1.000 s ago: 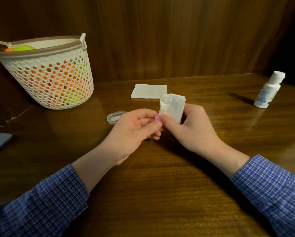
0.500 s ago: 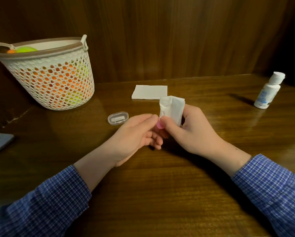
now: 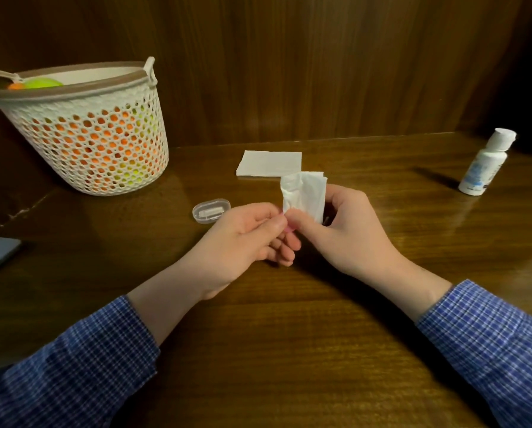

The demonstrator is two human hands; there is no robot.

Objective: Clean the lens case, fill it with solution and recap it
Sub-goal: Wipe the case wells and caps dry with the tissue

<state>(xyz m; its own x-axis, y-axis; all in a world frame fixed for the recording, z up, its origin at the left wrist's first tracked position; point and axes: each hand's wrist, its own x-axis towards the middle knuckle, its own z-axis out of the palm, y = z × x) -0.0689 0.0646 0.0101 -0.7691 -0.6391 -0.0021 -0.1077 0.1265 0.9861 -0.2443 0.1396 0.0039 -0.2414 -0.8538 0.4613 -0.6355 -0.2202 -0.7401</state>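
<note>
White tissue (image 3: 304, 193); blue checked sleeves (image 3: 82, 359); white basket (image 3: 104, 168).

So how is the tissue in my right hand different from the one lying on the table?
The tissue in the right hand is crumpled and bunched, while the tissue on the table is a neat folded rectangle. The held one stands upright, pinched by the right hand against something small and pink that the left hand holds; the other lies flat and untouched, farther back on the table. Both are white paper.
</note>
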